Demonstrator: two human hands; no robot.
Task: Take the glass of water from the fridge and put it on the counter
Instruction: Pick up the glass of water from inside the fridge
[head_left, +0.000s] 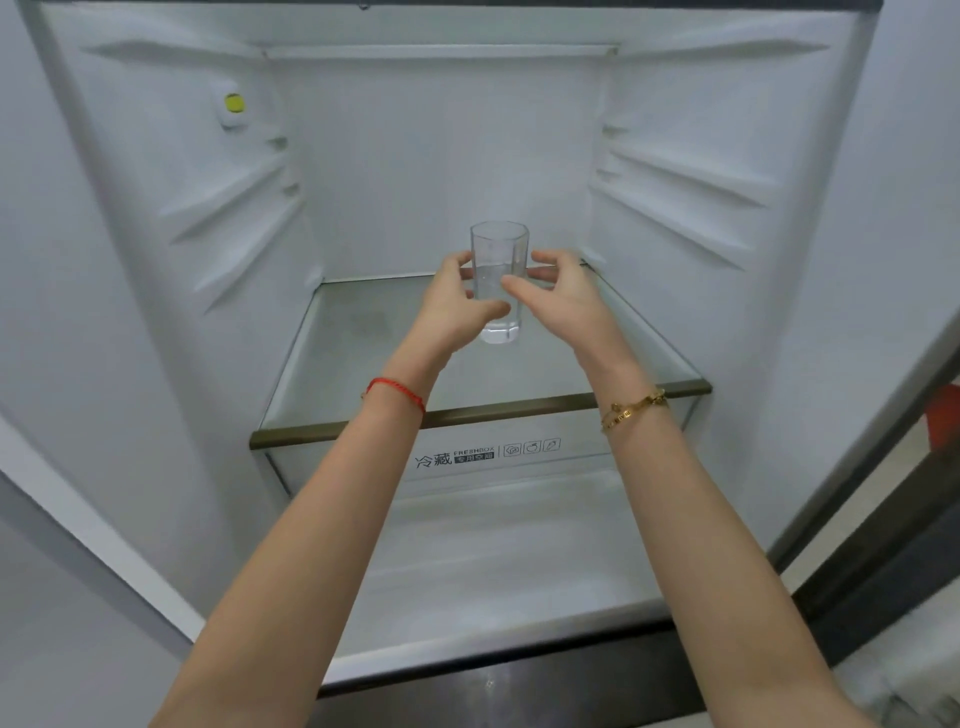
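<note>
A clear glass of water (498, 244), about half full, stands on the glass shelf (571, 364) inside the open fridge. My left hand (454, 301) wraps it from the left, thumb across its lower front and fingers behind. My right hand (563, 291) holds it from the right, thumb lying on the front and fingers curled at its side. The base of the glass looks to be resting on the shelf.
The fridge interior is white, with ribbed side walls (228, 208) and a yellow knob (234, 103) at the upper left. A clear drawer labelled FRESHBOX (483, 457) sits under the shelf. A dark door edge (883, 545) runs down the right side.
</note>
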